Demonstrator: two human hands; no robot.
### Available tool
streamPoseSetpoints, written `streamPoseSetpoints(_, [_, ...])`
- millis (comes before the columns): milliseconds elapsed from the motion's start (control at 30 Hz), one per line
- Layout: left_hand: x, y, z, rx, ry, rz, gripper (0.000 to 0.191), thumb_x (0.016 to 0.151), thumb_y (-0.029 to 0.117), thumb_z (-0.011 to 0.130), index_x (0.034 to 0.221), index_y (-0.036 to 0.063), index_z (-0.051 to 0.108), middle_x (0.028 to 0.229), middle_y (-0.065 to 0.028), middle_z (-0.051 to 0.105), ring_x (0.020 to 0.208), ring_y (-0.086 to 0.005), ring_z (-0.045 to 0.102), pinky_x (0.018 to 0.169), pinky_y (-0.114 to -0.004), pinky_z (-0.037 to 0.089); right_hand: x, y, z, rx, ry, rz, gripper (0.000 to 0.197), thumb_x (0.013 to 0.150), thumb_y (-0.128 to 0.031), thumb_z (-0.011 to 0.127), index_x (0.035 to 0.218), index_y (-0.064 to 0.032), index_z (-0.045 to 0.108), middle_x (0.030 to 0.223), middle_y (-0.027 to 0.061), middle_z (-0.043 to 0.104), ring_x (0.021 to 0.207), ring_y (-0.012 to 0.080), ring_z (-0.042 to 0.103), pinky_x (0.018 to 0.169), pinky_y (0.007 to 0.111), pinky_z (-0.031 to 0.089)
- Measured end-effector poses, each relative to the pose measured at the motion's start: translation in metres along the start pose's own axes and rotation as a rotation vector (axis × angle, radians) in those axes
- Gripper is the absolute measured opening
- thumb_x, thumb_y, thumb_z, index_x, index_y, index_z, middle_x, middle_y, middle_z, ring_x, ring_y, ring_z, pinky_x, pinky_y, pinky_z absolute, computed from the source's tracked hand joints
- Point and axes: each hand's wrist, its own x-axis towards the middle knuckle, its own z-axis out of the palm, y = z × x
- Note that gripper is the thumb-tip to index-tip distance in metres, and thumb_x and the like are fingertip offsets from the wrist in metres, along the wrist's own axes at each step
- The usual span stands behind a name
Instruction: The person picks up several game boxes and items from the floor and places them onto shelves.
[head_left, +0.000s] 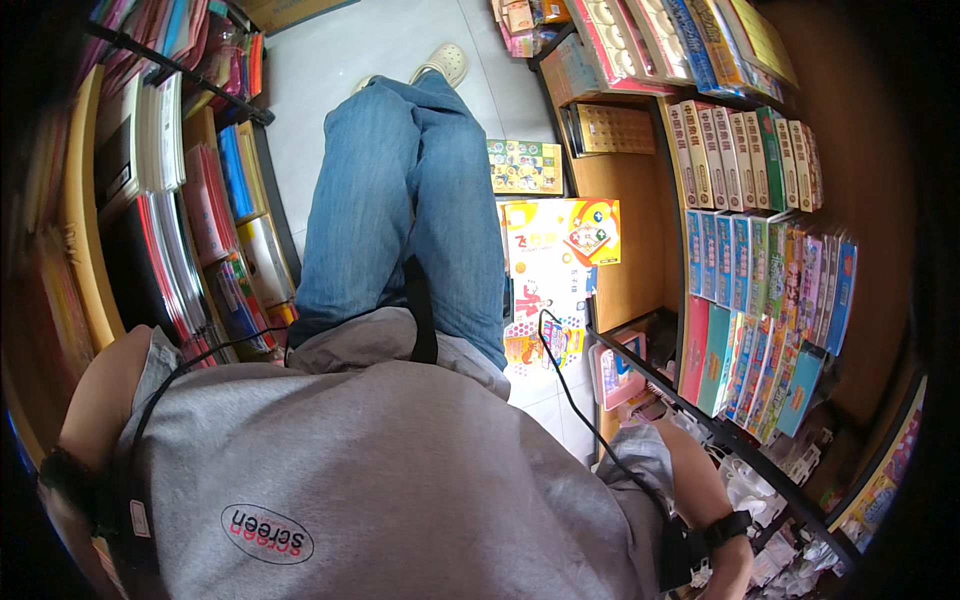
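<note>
Both my hands are out of view below the bottom edge; only my forearms show, each with a dark band at the wrist. Before me are my legs in blue jeans (375, 202) and a pale clog (444, 64) on the floor. Beside my right leg lie several boxed board games: a yellow and white flight chess box (525, 225) overlaps others, and a yellow-green box (526, 166) lies farther off. A boxed item with a purple-dotted print (555, 341) is nearer. What my hands hold or touch is hidden.
Shelves flank me closely. Notebooks and folders (161, 127) fill the left one. On the right stand a row of Chinese chess boxes (739, 154), several blue game boxes (716, 251) and a black rail (720, 442). Black cables (570, 405) hang near my arms. A cardboard box (292, 11) lies ahead.
</note>
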Motion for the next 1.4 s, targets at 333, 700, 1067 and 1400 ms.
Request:
streamPoseSetpoints(333, [-0.058, -0.132, 0.007, -0.266, 0.468, -0.507, 0.028, 0.084, 0.032, 0.058, 0.088, 0.0043, 0.062, 0.075, -0.0055, 0.061, 0.058, -0.0159, 0.055, 0.049, -0.026, 0.045, -0.027, 0.064, 0.042, 0.286, 0.51, -0.025, 0.028, 0.094, -0.017, 0.039, 0.087, 0.0017, 0.059, 0.103, 0.0198, 0.06, 0.091, 0.0335, 0.061, 0.078, 0.042, 0.052])
streamPoseSetpoints(700, [-0.132, -0.239, 0.122, -0.401, 0.288, -1.192, 0.017, 0.077, 0.017, 0.059, 0.077, 0.0, 0.059, 0.067, -0.0102, 0.061, 0.063, -0.0238, 0.058, 0.059, -0.034, 0.043, -0.01, 0.172, 0.086, 0.593, 0.695, 0.518, 0.033, 0.075, -0.022, 0.066, 0.103, -0.0062, 0.056, 0.107, 0.0115, 0.052, 0.1, 0.0301, 0.052, 0.085, 0.038, 0.043])
streamPoseSetpoints(1067, [-0.153, -0.268, 0.124, -0.629, 0.367, -1.172, 0.039, 0.071, 0.024, 0.071, 0.096, -0.0017, 0.053, 0.072, -0.0092, 0.062, 0.063, -0.0171, 0.06, 0.053, -0.028, 0.044, 0.038, 0.206, 0.061, 0.349, 0.471, 0.15, 0.024, 0.073, -0.019, 0.06, 0.084, -0.0032, 0.046, 0.083, 0.0092, 0.047, 0.077, 0.025, 0.048, 0.071, 0.036, 0.039])
streamPoseSetpoints(1400, [-0.126, -0.313, 0.121, -0.01, 0.076, -1.278, 0.016, 0.086, 0.018, 0.051, 0.084, 0.0023, 0.052, 0.07, -0.0092, 0.059, 0.067, -0.021, 0.059, 0.059, -0.037, 0.046, 0.022, 0.211, 0.027, 0.342, 0.574, 0.145, 0.027, 0.072, -0.017, 0.069, 0.092, -0.0009, 0.06, 0.092, 0.0134, 0.06, 0.075, 0.0268, 0.059, 0.066, 0.035, 0.048])
